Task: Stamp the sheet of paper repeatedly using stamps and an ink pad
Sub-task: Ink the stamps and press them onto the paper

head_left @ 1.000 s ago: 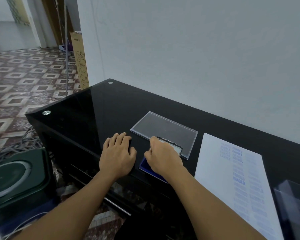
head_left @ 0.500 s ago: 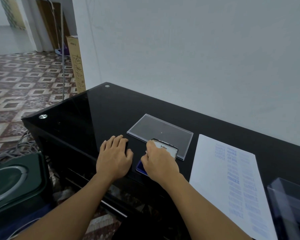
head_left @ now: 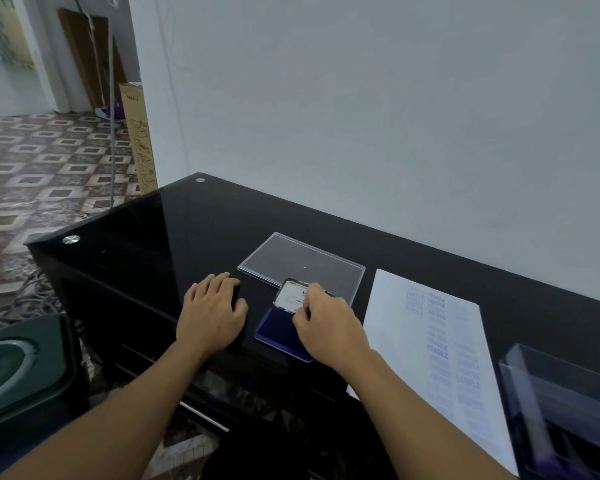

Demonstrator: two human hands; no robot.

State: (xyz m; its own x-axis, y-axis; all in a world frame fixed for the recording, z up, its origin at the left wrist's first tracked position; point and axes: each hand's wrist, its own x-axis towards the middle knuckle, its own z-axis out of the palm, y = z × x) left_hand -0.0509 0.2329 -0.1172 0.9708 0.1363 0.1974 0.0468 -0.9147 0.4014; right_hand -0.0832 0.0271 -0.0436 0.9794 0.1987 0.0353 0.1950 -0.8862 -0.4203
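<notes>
A blue ink pad [head_left: 274,329] lies near the front edge of the black glass desk [head_left: 174,237]. Its metal lid [head_left: 291,296] is tilted up, with a white label showing. My right hand [head_left: 326,327] covers much of the pad and pinches the lid's edge. My left hand [head_left: 212,315] rests palm down on the desk just left of the pad. Something small and dark shows at its fingertips, but I cannot tell what it is. The white sheet of paper [head_left: 402,341] lies to the right, covered with several blue stamp marks.
A clear plastic lid [head_left: 291,258] lies flat behind the ink pad. A clear plastic box [head_left: 565,410] stands at the desk's right end, partly over the paper. A wall runs close behind the desk. Left of it are a dark bin [head_left: 18,368] and cables on the tiled floor.
The ink pad's lid now shows more of its labelled face under my right hand. My left hand stays flat in the same place. The view has shifted slightly.
</notes>
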